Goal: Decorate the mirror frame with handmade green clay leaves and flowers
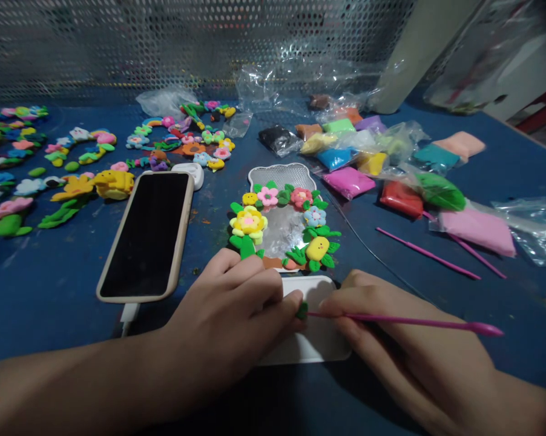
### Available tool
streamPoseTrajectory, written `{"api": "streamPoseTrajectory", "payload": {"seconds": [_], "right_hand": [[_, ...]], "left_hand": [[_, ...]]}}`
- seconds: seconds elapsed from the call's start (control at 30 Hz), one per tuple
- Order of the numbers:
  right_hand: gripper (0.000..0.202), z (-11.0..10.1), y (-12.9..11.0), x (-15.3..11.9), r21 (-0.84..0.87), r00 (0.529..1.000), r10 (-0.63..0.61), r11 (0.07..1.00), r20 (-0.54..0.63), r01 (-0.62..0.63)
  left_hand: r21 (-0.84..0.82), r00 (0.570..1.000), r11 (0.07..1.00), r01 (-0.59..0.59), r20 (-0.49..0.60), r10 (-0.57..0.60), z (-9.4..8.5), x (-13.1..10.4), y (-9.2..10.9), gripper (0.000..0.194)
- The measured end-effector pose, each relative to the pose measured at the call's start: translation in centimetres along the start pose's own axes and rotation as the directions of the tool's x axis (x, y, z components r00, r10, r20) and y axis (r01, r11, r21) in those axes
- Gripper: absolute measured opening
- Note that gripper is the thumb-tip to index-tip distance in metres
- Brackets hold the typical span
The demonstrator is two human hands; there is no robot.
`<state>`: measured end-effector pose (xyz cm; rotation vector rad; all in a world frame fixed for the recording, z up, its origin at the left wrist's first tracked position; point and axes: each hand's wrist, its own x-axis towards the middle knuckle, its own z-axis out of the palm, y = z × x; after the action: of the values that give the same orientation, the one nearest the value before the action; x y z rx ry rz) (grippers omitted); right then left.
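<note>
My left hand [236,315] pinches a small dark green clay piece [302,310] between thumb and fingers, above a white board [321,345]. In my right hand [382,339] is a thin magenta tool [418,322]; its fine tip meets the green piece, and its thicker end points right. Just beyond the board lies a mirror [282,231] framed by clay flowers, green leaves and a yellow piece with a face [317,248]. The fingers of my left hand partly cover the frame's lower left.
A phone [146,236] with a cable lies at left, near many clay decorations [73,188]. Bags of coloured clay [350,181] spread over the back right, with more magenta tools [430,253] before them. A perforated metal panel [186,48] stands behind.
</note>
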<state>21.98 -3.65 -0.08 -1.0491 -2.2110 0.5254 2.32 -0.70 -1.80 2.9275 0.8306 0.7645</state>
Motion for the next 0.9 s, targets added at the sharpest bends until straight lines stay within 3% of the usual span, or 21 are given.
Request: {"api": "streamPoseTrajectory", "payload": {"seconds": [0.6,0.73,0.9], "right_hand": [[0.017,0.4,-0.1,-0.1,0.009,0.998,-0.023,1.000,0.061,0.022],[0.019,-0.2,-0.2,0.4,-0.008,1.000,-0.028,1.000,0.014,0.028],[0.026,-0.8,0.2,-1.9,-0.061,0.996,-0.092,0.994,-0.008,0.092]], "left_hand": [[0.014,0.999,1.000,0.016,0.031,-0.016,-0.2,-0.2,0.1,0.014],[0.019,0.999,1.000,0.001,0.037,-0.002,-0.2,-0.2,0.1,0.016],[0.016,0.999,1.000,0.011,0.041,-0.012,-0.4,-0.3,0.2,0.019]]}}
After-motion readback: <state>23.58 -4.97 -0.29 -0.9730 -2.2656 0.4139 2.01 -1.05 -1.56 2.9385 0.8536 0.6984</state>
